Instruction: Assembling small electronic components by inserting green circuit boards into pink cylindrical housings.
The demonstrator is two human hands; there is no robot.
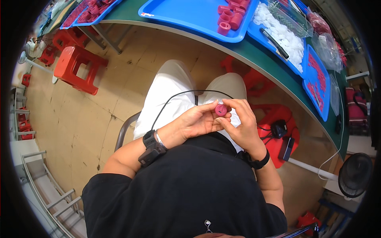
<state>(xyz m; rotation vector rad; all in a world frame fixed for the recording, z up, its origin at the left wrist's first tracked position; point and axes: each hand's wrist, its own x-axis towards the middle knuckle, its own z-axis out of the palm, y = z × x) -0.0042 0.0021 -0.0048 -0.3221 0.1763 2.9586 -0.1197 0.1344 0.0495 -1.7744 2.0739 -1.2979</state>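
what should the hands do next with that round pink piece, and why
I'd probably steady the round pink piece with the left hand and turn it slightly with the right hand: fingers of both hands are close around it, and its face, with a small dark mark, is toward the camera.

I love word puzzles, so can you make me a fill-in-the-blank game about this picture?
1. The number of small round pink pieces showing between the left hand and right hand is ____.
2. The black pen lies over a heap of pieces coloured ____.
3. The big tray on the green table is ____.
4. The large stool at the picture's upper left is ____.

Missing words: one; white; blue; red.
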